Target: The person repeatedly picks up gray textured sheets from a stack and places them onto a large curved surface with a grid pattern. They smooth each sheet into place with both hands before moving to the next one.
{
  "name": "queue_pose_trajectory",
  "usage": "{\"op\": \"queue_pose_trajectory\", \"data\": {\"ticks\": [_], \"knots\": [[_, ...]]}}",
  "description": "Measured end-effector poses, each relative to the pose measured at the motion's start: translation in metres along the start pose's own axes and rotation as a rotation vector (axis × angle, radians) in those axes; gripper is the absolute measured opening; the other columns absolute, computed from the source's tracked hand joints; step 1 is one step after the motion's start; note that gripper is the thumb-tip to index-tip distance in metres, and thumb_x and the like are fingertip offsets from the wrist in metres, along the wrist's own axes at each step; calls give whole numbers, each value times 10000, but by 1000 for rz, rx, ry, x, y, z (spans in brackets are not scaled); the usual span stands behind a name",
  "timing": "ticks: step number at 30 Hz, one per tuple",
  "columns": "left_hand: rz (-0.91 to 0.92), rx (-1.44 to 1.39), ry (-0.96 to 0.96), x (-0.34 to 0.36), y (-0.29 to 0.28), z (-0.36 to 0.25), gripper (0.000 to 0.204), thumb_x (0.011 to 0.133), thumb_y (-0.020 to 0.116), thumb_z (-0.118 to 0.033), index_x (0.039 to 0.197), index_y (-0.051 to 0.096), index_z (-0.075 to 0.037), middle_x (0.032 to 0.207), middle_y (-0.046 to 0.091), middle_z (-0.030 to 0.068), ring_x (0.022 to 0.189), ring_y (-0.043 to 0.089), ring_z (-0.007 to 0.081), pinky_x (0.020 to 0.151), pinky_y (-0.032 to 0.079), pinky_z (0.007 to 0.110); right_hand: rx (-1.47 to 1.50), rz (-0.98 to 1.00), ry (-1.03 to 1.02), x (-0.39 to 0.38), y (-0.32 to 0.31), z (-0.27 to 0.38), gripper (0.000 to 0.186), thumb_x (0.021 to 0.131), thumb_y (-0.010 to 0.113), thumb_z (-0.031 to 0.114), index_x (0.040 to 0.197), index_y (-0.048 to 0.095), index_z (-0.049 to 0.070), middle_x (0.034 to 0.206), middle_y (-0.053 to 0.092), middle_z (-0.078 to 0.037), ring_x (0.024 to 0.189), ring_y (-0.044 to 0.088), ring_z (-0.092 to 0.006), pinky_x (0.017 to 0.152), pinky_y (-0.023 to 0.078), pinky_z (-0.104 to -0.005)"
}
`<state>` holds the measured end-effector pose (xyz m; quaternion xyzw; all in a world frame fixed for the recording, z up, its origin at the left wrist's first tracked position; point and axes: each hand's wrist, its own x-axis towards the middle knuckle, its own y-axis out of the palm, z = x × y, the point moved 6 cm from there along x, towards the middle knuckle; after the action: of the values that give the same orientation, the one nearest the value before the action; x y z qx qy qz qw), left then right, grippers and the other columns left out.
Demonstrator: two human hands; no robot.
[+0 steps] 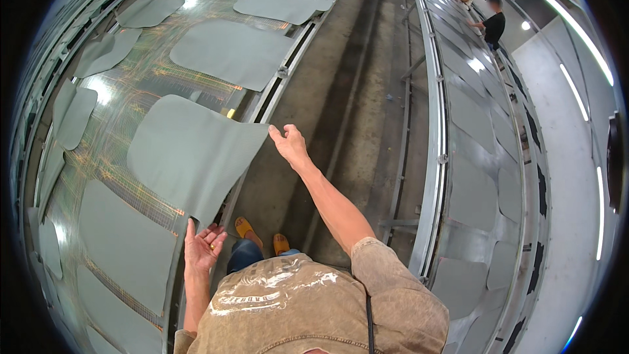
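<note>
A grey-green fabric panel (180, 151) with rounded far corners lies on the long table to my left. Its near edge hangs past the table's metal rail and rises in a soft fold. My right hand (288, 144) pinches the panel's right corner between thumb and fingers. Beside the panel's lower corner is my left hand (204, 246), palm turned up and fingers apart. One of its fingertips reaches the edge there; whether it touches the panel I cannot tell.
More grey panels (232, 52) lie along the shiny table (108, 137), marked with orange lines. A concrete aisle (341, 137) runs between it and a second panel-covered table (468, 164) on the right. Two people (493, 23) stand at that table's far side.
</note>
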<state>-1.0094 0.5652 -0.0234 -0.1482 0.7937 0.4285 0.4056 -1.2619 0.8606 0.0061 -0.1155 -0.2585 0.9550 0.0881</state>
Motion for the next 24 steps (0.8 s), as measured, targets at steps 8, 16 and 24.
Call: {"op": "queue_pose_trajectory", "data": {"ticks": [8, 16, 24], "knots": [[31, -9, -180, 14, 7, -13, 443, 968, 608, -300, 1203, 542, 69, 961, 704, 232, 745, 732, 306, 544, 635, 350, -73, 363, 215, 34, 44, 18, 447, 837, 725, 303, 1064, 654, -76, 873, 692, -141, 598, 649, -194, 525, 561, -334], [126, 152, 132, -9, 52, -56, 373, 968, 612, -264, 1163, 603, 54, 994, 712, 223, 843, 725, 259, 652, 625, 306, -139, 585, 391, 46, 52, 59, 279, 883, 680, 190, 955, 650, -79, 848, 698, -182, 584, 674, -243, 556, 569, -362], [-34, 117, 605, -57, 102, -123, 263, 924, 624, -238, 1040, 690, -11, 926, 738, 114, 842, 714, 217, 699, 586, 347, 275, 783, 160, 74, 83, 158, 286, 864, 662, 189, 1059, 685, -19, 937, 706, -72, 773, 667, -176, 633, 547, -338]]}}
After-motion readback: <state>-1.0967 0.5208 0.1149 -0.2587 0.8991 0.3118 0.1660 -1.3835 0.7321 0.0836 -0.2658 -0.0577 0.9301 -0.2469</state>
